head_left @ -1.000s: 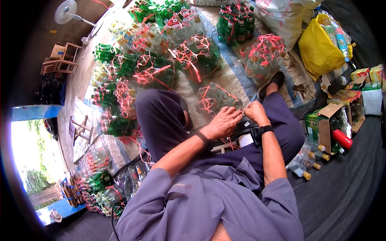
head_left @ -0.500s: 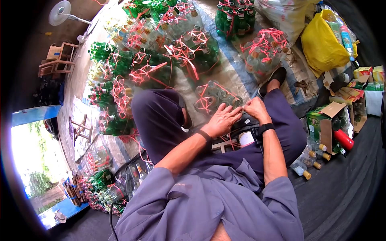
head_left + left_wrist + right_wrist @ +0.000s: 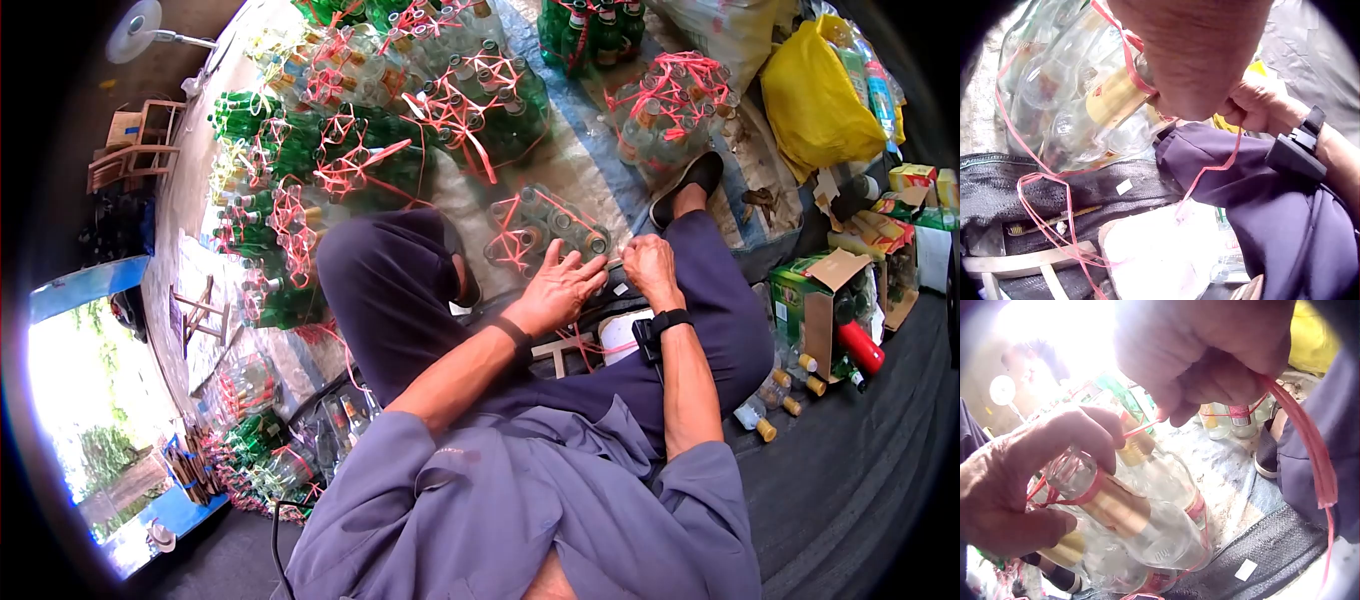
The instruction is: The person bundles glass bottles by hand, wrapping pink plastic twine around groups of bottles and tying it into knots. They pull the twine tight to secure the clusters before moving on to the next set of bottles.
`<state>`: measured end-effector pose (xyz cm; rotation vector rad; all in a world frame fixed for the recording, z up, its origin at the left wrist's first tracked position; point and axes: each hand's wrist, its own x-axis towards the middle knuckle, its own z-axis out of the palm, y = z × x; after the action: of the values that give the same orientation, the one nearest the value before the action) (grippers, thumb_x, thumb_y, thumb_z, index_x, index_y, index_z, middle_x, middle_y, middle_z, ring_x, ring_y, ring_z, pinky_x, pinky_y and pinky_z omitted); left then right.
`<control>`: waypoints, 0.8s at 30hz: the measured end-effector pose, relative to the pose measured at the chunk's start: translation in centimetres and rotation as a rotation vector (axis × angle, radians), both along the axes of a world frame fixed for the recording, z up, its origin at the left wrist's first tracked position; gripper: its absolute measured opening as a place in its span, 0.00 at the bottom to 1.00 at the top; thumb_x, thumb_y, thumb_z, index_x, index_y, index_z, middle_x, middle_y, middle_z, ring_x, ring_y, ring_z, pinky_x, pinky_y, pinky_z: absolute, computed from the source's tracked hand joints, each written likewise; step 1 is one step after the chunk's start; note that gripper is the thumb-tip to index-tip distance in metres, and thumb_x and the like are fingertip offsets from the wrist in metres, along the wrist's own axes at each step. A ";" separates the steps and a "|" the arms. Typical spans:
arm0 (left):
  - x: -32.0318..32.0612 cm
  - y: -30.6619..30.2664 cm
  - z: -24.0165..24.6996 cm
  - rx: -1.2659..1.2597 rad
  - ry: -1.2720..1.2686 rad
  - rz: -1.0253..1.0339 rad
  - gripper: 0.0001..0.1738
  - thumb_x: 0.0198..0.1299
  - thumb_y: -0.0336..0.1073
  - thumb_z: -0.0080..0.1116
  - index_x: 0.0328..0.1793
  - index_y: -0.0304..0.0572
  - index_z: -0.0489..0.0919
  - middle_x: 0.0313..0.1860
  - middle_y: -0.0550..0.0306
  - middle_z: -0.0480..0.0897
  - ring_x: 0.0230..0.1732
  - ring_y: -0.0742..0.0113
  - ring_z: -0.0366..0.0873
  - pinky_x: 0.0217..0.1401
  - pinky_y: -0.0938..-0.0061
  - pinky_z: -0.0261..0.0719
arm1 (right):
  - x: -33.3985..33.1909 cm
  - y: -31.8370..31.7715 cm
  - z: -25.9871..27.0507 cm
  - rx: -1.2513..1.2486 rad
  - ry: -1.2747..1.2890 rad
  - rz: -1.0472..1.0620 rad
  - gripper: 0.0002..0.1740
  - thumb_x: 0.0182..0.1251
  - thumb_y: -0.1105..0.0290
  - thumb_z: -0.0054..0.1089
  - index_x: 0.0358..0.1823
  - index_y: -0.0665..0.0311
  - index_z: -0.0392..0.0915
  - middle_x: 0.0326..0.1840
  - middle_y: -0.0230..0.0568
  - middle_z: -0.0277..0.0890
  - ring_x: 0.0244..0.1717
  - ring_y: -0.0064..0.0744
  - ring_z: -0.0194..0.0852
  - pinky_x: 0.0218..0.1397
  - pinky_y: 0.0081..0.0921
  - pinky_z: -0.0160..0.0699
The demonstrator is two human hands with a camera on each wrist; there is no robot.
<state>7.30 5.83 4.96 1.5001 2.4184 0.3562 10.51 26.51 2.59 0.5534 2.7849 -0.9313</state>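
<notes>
Head view: a bundle of clear glass bottles (image 3: 545, 235) is seen lying on its side on the woven floor mat (image 3: 590, 170), just ahead of the person's folded legs, and it is laced with a thin red plastic string (image 3: 1310, 444). The string is looped round a gold-labelled bottle neck (image 3: 1116, 509) at the near end of the bundle. There it is pinched against the glass by the curled fingers of the left hand (image 3: 560, 290), while the free run is gripped in the closed fist of the right hand (image 3: 650, 265) and drawn taut between the two. The step in hand is judged to be the tying-off of the binding. A secure knot would call for the loop to be held down on the neck while the free end is pulled tight, so that no slack is let in. A slack tail of the string is seen hanging over the black mesh bag (image 3: 1054, 181) under the hands. Further out, many tied bundles of green and clear bottles (image 3: 380, 160) are laid across the mat, each laced in the same red. To the right, an open green cardboard box (image 3: 790, 300) appears to hold dark bottles, though little of them can be made out. Small loose gold-capped bottles (image 3: 770, 400) lie beside the box. A yellow plastic bag (image 3: 825, 100) is stuffed full, with clear plastic bottles showing at its mouth.
</notes>
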 end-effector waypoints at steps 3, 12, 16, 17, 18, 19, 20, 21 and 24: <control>0.3 -0.2 -1.1 0.077 0.034 0.029 0.25 0.51 0.33 0.59 0.59 0.50 0.78 0.64 0.65 0.73 0.57 0.61 0.71 0.72 0.47 0.55 | -0.2 0.2 0.6 0.002 0.025 0.022 0.15 0.60 0.60 0.63 0.29 0.68 0.85 0.32 0.60 0.82 0.38 0.64 0.82 0.44 0.52 0.80; 1.1 -0.9 -2.1 0.247 0.149 0.104 0.27 0.46 0.34 0.61 0.58 0.51 0.78 0.63 0.57 0.72 0.66 0.55 0.66 0.70 0.51 0.58 | -1.2 -0.4 4.8 0.030 0.006 0.145 0.16 0.58 0.59 0.65 0.28 0.68 0.85 0.31 0.61 0.81 0.37 0.62 0.82 0.44 0.50 0.80; 1.1 -0.9 -1.9 0.267 0.090 0.144 0.29 0.44 0.34 0.62 0.58 0.52 0.78 0.60 0.56 0.72 0.65 0.55 0.66 0.69 0.53 0.59 | -3.2 -1.3 6.7 -0.089 -0.135 0.226 0.12 0.52 0.66 0.65 0.27 0.69 0.85 0.30 0.63 0.80 0.37 0.61 0.82 0.44 0.47 0.81; 1.1 -0.9 -1.8 0.246 0.070 0.141 0.29 0.43 0.34 0.62 0.58 0.52 0.78 0.59 0.56 0.73 0.65 0.55 0.66 0.69 0.53 0.59 | -3.8 -1.4 6.9 -0.084 -0.136 0.233 0.12 0.52 0.66 0.65 0.27 0.69 0.85 0.30 0.63 0.80 0.37 0.61 0.82 0.44 0.47 0.81; 1.1 -0.9 -1.8 0.224 0.051 0.136 0.30 0.42 0.33 0.62 0.58 0.53 0.78 0.58 0.55 0.73 0.64 0.55 0.66 0.69 0.54 0.60 | -4.6 -1.5 7.2 -0.132 -0.181 0.293 0.11 0.50 0.67 0.63 0.27 0.70 0.85 0.30 0.63 0.80 0.38 0.62 0.82 0.44 0.47 0.81; 1.1 -1.0 -2.0 0.226 0.052 0.139 0.30 0.42 0.33 0.62 0.58 0.53 0.78 0.58 0.55 0.73 0.64 0.55 0.66 0.69 0.54 0.60 | -5.4 -1.6 7.6 -0.181 -0.227 0.352 0.10 0.49 0.69 0.61 0.28 0.70 0.85 0.31 0.63 0.79 0.38 0.62 0.82 0.45 0.46 0.81; 1.1 -1.0 -2.1 0.247 0.064 0.136 0.30 0.42 0.34 0.62 0.58 0.52 0.78 0.59 0.55 0.73 0.64 0.55 0.66 0.69 0.54 0.60 | -6.1 -1.8 8.0 -0.173 -0.272 0.364 0.11 0.47 0.71 0.58 0.29 0.69 0.86 0.31 0.64 0.80 0.39 0.62 0.82 0.46 0.46 0.81; 1.0 -1.1 -2.3 0.268 0.076 0.133 0.30 0.42 0.34 0.62 0.58 0.52 0.78 0.59 0.55 0.73 0.64 0.55 0.67 0.69 0.54 0.60 | -6.8 -1.8 7.4 -0.171 -0.271 0.368 0.11 0.47 0.71 0.58 0.29 0.69 0.86 0.31 0.64 0.80 0.39 0.62 0.82 0.46 0.46 0.81; 1.0 -1.1 -1.9 0.288 0.044 0.151 0.30 0.43 0.34 0.62 0.58 0.53 0.78 0.60 0.56 0.73 0.64 0.55 0.66 0.69 0.54 0.61 | -8.2 -2.4 5.6 -0.052 -0.108 0.520 0.12 0.48 0.68 0.60 0.31 0.66 0.87 0.30 0.60 0.81 0.37 0.58 0.83 0.46 0.44 0.82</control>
<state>8.27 4.75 3.10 1.4481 2.6117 0.7393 2.30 24.10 8.17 -0.1283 2.5930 -0.8190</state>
